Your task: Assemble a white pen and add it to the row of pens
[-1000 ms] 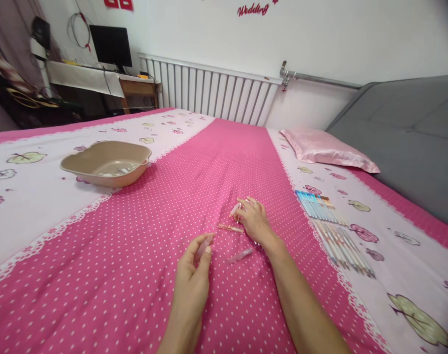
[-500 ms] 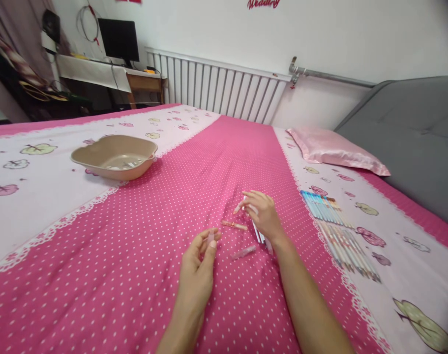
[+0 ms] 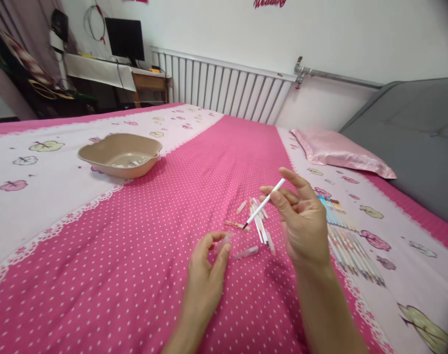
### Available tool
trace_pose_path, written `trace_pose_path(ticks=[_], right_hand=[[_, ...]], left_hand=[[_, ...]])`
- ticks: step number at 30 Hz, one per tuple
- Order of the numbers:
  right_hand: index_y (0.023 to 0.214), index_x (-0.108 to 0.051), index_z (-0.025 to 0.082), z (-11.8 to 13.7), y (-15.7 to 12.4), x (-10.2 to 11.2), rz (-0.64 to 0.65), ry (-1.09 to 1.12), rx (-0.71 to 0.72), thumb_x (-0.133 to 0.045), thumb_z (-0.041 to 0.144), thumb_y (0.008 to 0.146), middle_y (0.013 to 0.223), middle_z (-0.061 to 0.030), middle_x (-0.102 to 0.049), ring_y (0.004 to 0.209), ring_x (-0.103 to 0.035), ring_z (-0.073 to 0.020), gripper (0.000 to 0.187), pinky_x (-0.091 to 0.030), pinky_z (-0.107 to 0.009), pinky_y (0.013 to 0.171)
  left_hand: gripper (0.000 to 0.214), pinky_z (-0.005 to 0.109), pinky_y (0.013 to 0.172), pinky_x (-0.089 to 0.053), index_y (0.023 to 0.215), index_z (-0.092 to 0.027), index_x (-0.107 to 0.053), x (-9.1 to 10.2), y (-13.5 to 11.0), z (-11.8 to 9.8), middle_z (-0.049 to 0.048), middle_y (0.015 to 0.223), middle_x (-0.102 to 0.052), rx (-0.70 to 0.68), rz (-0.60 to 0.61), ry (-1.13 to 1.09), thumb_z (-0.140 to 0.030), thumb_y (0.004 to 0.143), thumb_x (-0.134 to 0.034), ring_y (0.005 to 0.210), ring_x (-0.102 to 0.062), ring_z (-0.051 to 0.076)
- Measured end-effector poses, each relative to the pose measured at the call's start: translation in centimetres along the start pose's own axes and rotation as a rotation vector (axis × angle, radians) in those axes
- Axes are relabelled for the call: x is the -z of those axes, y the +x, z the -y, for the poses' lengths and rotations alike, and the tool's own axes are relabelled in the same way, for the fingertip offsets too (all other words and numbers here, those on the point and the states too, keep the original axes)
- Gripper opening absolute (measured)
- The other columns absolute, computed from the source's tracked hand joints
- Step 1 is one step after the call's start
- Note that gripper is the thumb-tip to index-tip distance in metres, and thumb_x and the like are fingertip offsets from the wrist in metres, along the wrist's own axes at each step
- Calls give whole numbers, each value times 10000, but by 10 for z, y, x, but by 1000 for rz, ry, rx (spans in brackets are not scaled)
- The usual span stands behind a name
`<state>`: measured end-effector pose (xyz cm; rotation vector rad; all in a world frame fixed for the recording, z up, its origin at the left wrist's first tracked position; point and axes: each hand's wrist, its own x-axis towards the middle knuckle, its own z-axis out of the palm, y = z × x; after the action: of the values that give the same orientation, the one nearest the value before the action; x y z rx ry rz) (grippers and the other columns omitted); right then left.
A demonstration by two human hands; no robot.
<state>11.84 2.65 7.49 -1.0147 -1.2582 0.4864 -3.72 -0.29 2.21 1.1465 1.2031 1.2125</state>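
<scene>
My right hand (image 3: 303, 219) is raised above the bed, pinching a slim white pen refill (image 3: 264, 204) between thumb and fingers. The refill slants, its dark tip pointing down and left. Lower and to the left, my left hand (image 3: 209, 268) holds a translucent pink pen barrel (image 3: 224, 242), partly hidden by the fingers. Between the hands lies a small pile of white refills (image 3: 259, 228) and pinkish pen parts. A clear pink pen piece (image 3: 246, 252) and an orange-patterned one (image 3: 235, 224) rest beside the pile.
Rows of pens (image 3: 356, 253) lie side by side on the right, with blue-topped pens (image 3: 336, 211) just beyond. A beige basin (image 3: 120, 169) with small pieces inside stands at the left. Farther back are a pink pillow (image 3: 338, 152) and a white radiator (image 3: 224, 86).
My right hand has lifted from the pile and come back to the right with a white refill. My left hand has shifted slightly right, with more of the pink barrel showing.
</scene>
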Motion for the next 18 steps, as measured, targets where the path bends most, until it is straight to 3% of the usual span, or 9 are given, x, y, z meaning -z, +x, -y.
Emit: trace_pose_path(ticks=[5,12,18], right_hand=[[1144,-557,300,4,-4,-7,4,-20,30,-590,235,839,851,30,-703,884,-676,-159,314,-560,-342,813],[1077,-599,287,8,-7,-11,41,25,23,-625,218,813,828,38,-712,851,-682,-145,274,-564,-316,791],[1056,-619,293,8,-11,-14,109,47,3,-644,214,799,849,29,-717,839,-680,-152,270,-574,-314,749]], left_hand=[[202,302,762,-441,883,-228,-705,-1,0,-1,78,949,-668,-13,-12,69,-363,747,-642,896,-585,235],[179,314,807,-433,848,-222,-722,0,1,-3,72,904,-682,-30,-13,-25,-336,719,-672,872,-587,237],[242,319,798,-444,943,-208,-705,1,0,-2,76,973,-683,-35,47,42,-352,764,-627,885,-598,228]])
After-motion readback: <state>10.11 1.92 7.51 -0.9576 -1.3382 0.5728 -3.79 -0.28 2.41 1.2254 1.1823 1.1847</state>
